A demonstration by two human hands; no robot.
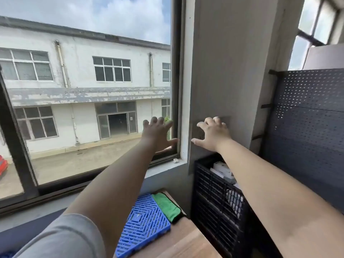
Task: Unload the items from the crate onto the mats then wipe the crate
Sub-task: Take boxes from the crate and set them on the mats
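Black plastic makes up the slatted crate (216, 205), which stands at the right end of a brown wooden table top (186, 243), against a grey wall (223, 71). White boxes (223, 170) and other pale things lie inside the crate; the marks on them are too small and blurry to read. Left of the crate, a blue plastic grid mat (143, 226) lies flat on the table, and a folded green cloth with a dark edge (167, 206) lies on the mat's far right side. Both arms reach out above these things. The left hand (158, 135) is held up in front of the big window glass (83, 90), fingers spread wide and holding nothing. The right hand (212, 134) is up by the grey wall above the crate, fingers spread and a little bent, also holding nothing. A black metal board full of small holes (307, 118) stands to the right of the crate. Through the window a white building with peeling paint (74, 75) shows, with a small sign on its door that cannot be read.
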